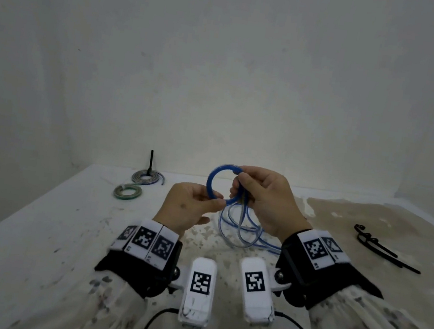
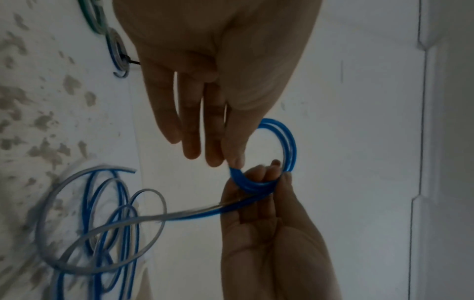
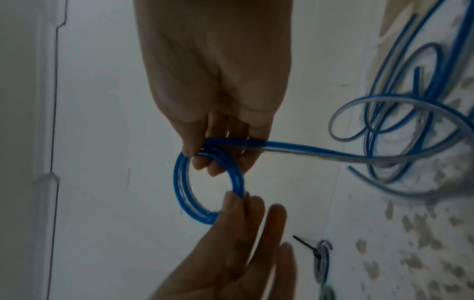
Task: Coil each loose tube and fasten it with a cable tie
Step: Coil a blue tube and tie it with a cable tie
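Blue tube point(image 1: 214, 183) mid-coil above counter point(image 1: 34, 222): left hand point(image 1: 190, 205) pinches ring's near edge, right hand point(image 1: 264, 199) clamped on far side with fingers through ring; few turns wound, long loose tail point(image 1: 240, 231) heaped under right hand. Beyond left hand, two finished coils point(image 1: 137, 184) lie tied. Spare cable ties point(image 1: 377, 245) wait right of right hand; tying likely remains

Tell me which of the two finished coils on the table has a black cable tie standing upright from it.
The farther, grey-and-blue coil; a black tie tail rises from it. The nearer green-edged coil shows none.
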